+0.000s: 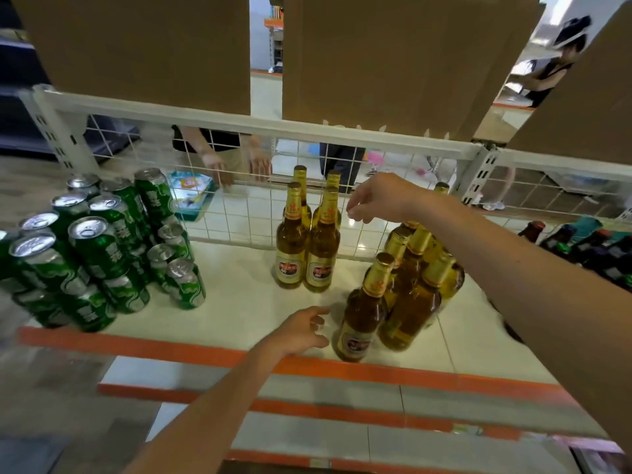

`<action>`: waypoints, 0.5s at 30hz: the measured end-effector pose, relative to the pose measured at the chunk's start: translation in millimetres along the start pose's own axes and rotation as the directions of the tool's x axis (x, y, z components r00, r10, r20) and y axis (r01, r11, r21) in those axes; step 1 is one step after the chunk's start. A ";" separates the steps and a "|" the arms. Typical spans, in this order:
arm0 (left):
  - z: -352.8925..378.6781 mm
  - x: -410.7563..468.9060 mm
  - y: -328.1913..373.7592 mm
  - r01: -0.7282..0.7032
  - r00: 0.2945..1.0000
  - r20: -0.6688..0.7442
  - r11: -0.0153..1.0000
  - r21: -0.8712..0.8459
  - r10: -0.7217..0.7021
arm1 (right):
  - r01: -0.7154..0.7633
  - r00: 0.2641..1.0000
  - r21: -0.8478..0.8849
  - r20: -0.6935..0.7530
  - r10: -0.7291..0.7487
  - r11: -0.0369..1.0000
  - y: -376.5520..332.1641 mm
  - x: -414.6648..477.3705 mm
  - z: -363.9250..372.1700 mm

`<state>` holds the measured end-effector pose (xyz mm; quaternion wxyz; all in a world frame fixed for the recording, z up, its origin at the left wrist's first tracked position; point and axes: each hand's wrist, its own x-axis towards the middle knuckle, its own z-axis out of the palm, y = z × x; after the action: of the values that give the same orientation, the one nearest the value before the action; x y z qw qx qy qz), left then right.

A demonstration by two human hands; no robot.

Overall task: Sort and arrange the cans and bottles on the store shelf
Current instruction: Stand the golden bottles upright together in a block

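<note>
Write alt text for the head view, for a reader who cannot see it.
Over a white shelf, the left hand reaches, open, toward the front bottle of a right-side cluster, while the right hand hovers empty above. Four bottles stand mid-shelf; green cans are stacked at left.

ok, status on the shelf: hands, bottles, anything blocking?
Left hand open, beside the front bottle, no grip yet. Right hand open, above the right bottle cluster. Four bottles grouped mid-shelf, green cans stacked left. Nothing between left hand and bottle.
</note>
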<state>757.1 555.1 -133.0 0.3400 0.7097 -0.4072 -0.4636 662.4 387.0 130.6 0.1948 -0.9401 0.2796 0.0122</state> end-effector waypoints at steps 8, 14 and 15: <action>52.8 -27.5 33.1 -0.149 0.978 -0.140 0.986 0.073 0.158 | 0.077 0.975 -0.345 0.223 0.002 0.935 -17.9 -51.0 6.7; 71.5 -25.7 32.9 -0.168 0.938 -0.300 0.985 0.041 0.173 | 0.098 0.969 -0.550 0.241 0.046 0.829 -5.2 -61.9 23.5; 71.3 -26.7 31.5 -0.167 0.933 -0.316 0.985 0.036 0.170 | 0.110 0.974 -0.550 0.226 0.022 0.828 -5.6 -61.2 24.9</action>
<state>675.8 557.6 -119.9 0.4365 0.7389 -0.4087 -0.3106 615.9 432.5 117.7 -0.0586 -0.9545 0.2183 0.1943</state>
